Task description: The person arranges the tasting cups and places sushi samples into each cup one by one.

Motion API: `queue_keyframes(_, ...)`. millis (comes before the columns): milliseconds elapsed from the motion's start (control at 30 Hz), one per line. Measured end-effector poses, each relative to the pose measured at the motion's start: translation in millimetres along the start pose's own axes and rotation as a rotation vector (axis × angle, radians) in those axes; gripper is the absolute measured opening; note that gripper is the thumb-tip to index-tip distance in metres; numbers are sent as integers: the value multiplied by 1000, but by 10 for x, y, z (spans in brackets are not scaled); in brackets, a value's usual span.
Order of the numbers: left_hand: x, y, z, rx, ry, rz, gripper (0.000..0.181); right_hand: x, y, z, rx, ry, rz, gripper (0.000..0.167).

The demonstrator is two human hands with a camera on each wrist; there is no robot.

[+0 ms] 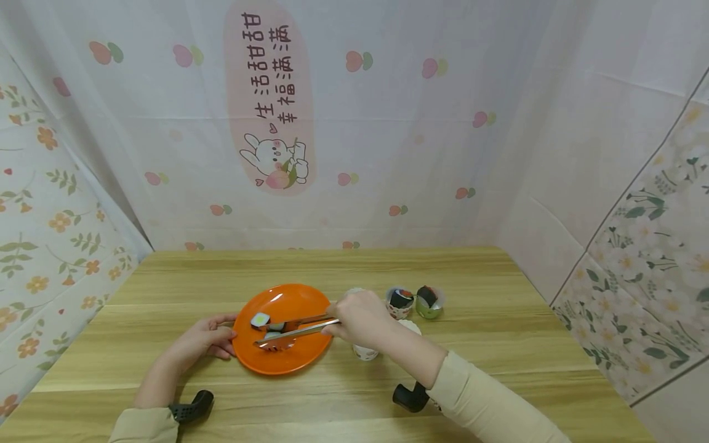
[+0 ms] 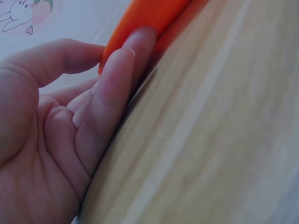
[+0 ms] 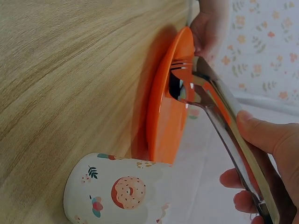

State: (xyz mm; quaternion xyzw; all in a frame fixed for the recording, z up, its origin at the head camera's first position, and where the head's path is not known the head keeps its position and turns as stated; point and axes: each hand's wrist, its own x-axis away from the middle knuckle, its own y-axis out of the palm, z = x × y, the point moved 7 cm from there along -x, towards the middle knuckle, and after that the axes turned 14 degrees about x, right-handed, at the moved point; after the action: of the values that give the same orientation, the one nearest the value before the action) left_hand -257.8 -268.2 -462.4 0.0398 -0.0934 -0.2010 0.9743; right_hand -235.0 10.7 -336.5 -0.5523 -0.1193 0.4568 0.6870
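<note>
On the left side of the table an orange plate (image 1: 299,298) carries sushi pieces. My left hand (image 1: 202,338) pinches its left rim; the left wrist view shows the thumb (image 2: 77,56) over the edge and fingers below. Metal tongs (image 1: 311,330) are gripped in my right hand (image 1: 362,317), their tips low over the plate. A sushi piece (image 3: 175,88) lies between those tips; whether they squeeze it I cannot tell. Another sushi piece (image 1: 260,320), white with a green centre and dark wrap, sits just left of the tongs.
Two small cups, one patterned (image 1: 400,312) and one green (image 1: 429,309), hold dark sushi at the right back. A white cup with printed pictures (image 1: 365,353) stands beside the plate, partly under my right hand. Another white cup (image 1: 410,326) shows behind my wrist. Printed curtains (image 1: 388,154) surround the table.
</note>
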Motion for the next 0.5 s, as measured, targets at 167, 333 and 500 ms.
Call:
queue_keyframes(167, -2, -12, -10, 0, 0, 3, 63, 12, -16, -21, 28, -8, 1, 29)
queue_keyframes(333, -1, -12, -12, -2, 5, -2, 63, 24, -20, -32, 51, -14, 14, 29)
queue_keyframes(500, -1, -11, -6, -2, 6, 0, 62, 39, -24, -25, 37, -13, 28, 29)
